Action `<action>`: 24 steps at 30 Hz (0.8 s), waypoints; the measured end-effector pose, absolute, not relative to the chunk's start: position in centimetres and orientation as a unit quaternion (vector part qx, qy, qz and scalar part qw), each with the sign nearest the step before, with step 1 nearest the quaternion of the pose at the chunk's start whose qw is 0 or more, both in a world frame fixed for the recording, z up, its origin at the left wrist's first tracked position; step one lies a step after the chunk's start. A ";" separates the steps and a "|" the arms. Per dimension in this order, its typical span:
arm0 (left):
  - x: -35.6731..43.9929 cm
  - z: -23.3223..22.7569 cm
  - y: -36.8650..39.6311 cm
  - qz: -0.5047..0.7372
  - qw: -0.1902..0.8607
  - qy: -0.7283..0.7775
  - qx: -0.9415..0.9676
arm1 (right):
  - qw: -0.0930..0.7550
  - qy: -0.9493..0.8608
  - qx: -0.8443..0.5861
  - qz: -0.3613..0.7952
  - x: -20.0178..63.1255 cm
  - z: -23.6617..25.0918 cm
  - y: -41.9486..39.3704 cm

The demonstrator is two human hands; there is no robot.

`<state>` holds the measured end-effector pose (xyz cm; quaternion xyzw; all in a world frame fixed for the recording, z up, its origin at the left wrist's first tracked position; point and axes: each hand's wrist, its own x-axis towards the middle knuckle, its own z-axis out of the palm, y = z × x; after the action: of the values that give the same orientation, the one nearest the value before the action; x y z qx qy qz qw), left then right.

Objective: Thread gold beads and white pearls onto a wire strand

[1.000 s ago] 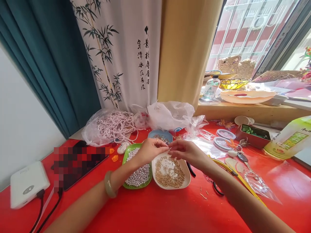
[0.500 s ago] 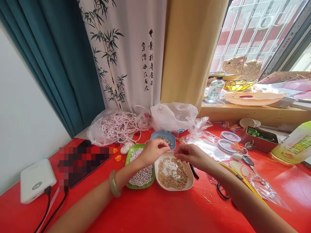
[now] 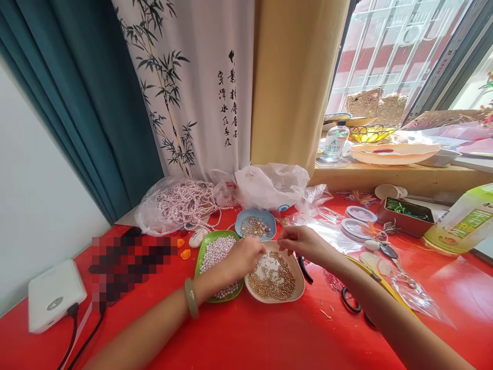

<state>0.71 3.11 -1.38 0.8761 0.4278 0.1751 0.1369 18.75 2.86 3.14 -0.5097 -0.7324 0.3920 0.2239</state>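
In whitish dish (image 3: 300, 275): tiny, round gold beads (image 3: 287, 281).

Three bead trays (image 3: 299, 287), two hands (image 3: 248, 255), one bangle (image 3: 191, 298), two orange ornaments (image 3: 185, 254), one power bank (image 3: 57, 295)

Single near, head-worn view, forward and down across red table (image 3: 239, 339) toward curtains (image 3: 295, 82)

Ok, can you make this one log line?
left hand: by green tray, fingers bunched; right hand: by white tray, fingers bunched; anything held: can't tell; white tray: gold beads; green tray: pale beads
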 end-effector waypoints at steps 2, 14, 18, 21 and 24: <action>0.7 -1.6 3.1 0.162 0.117 0.429 0.881 | 0.233 -0.736 -0.505 0.386 18.8 3.1 2.9; 1.3 -1.2 2.4 0.128 0.091 0.456 0.876 | 0.264 -0.720 -0.512 0.386 18.7 3.9 2.5; 1.3 -1.0 2.4 0.126 0.088 0.450 0.880 | 0.266 -0.708 -0.515 0.403 18.6 4.1 2.5; 1.2 -0.9 2.6 0.144 0.106 0.452 0.874 | 0.272 -0.708 -0.512 0.404 18.7 4.1 2.6; 1.1 -0.8 2.8 0.177 0.134 0.454 0.863 | 0.270 -0.699 -0.518 0.414 18.6 4.2 2.5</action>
<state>1.07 2.82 -0.78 0.8628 0.4543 0.1772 0.1336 18.63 2.50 4.25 -0.5176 -0.6987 0.4139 0.2695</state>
